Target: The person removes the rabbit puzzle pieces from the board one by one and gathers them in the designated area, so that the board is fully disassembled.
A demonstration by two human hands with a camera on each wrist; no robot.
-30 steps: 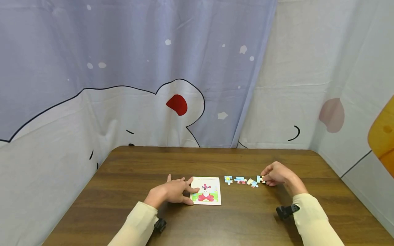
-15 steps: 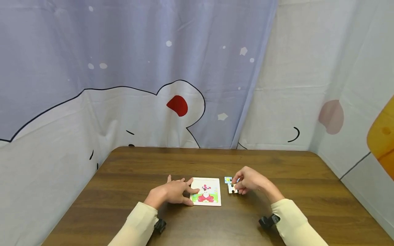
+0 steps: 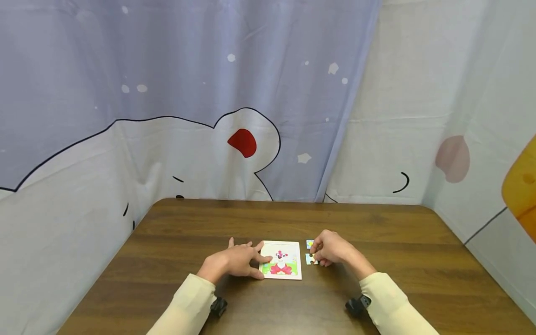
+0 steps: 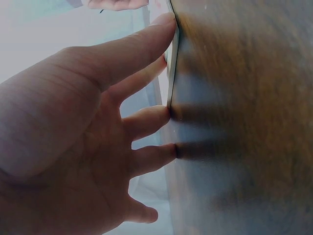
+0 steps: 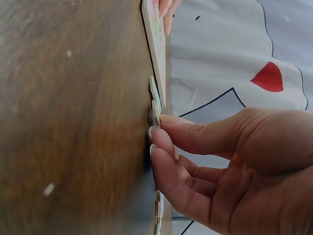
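Observation:
A square puzzle board (image 3: 291,250) with a pale border and a partly filled red-and-white animal picture lies on the table. My left hand (image 3: 236,261) rests on its left side, fingers spread; in the left wrist view the thumb (image 4: 146,43) touches the board's edge. Just right of the board, my right hand (image 3: 333,249) pinches a jigsaw piece (image 3: 310,259) between thumb and fingers, low over the tabletop. Another jigsaw piece (image 3: 309,244) lies behind it. The right wrist view shows the pinched jigsaw piece (image 5: 155,111) at the thumb tip.
More jigsaw pieces (image 5: 159,208) lie beyond my right fingers, hidden by the hand in the head view. The brown wooden table (image 3: 201,223) ends at a patterned curtain (image 3: 188,153) behind and at the sides. A black strap device sits on each wrist.
My right hand has moved left from the far end of the row of pieces, bringing one jigsaw piece near the board. My left hand stays put on the board.

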